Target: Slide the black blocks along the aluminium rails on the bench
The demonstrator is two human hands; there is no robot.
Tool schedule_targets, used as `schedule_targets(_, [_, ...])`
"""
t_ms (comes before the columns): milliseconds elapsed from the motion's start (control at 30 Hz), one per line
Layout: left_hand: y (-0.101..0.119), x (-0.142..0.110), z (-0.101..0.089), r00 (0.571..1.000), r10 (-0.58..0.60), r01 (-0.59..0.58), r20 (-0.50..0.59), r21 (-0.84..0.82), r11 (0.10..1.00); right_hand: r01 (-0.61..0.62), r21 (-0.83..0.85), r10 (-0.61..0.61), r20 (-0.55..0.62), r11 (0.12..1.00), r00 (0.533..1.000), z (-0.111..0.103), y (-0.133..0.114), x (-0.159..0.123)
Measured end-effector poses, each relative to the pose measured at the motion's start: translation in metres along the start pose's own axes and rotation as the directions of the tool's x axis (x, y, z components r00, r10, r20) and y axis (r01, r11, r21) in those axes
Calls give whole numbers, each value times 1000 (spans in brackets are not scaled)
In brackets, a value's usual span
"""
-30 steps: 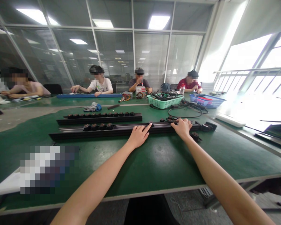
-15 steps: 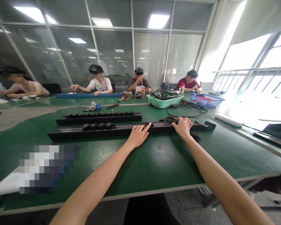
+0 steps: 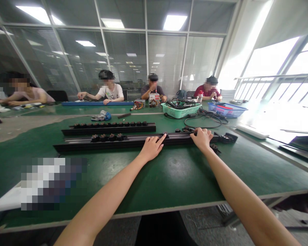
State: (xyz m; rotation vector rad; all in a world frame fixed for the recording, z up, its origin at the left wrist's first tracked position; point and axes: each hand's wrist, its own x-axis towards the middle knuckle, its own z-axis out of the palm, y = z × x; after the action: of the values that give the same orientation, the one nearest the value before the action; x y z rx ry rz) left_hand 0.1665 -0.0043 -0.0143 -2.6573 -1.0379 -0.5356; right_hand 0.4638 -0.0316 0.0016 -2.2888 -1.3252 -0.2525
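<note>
A long black rail (image 3: 87,148) lies across the green table, with several small black socket modules (image 3: 107,137) seated toward its left end. My left hand (image 3: 152,147) is closed over the rail's front edge. Its index finger stretches right and touches a single black module (image 3: 165,135) in the channel. Farther right, my right hand (image 3: 202,138) bends its fingers and thumb together at the rail, and the fingers hide what is between them. Loose dark modules (image 3: 187,129) lie just behind the rail near that hand, and another module (image 3: 215,148) sits in front.
Behind lies a second black rail (image 3: 107,130) filled with modules. Farther back are blue-grey gloves (image 3: 101,116), a green basket (image 3: 181,112) of cables, a blue basket (image 3: 227,110) and a loose black cable (image 3: 207,123). Several people sit across the table.
Both hands hold almost the same places on the rail. The whole view has shifted very slightly; no object has visibly been moved.
</note>
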Motion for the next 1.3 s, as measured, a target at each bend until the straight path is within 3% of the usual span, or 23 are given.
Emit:
schedule_targets(200, [0,0,0,1000,-8,8,7,1,1000,-21,-57,23,23,998,999,4,0,-2])
schedule_targets(500, [2,0,-2,1000,-9,9,14,12,1000,47,-67,-47,-5,997,999,8,9,3])
schedule_targets(1300, [1,0,-2,1000,-8,8,8,-12,1000,-39,-85,38,-15,996,999,4,21,11])
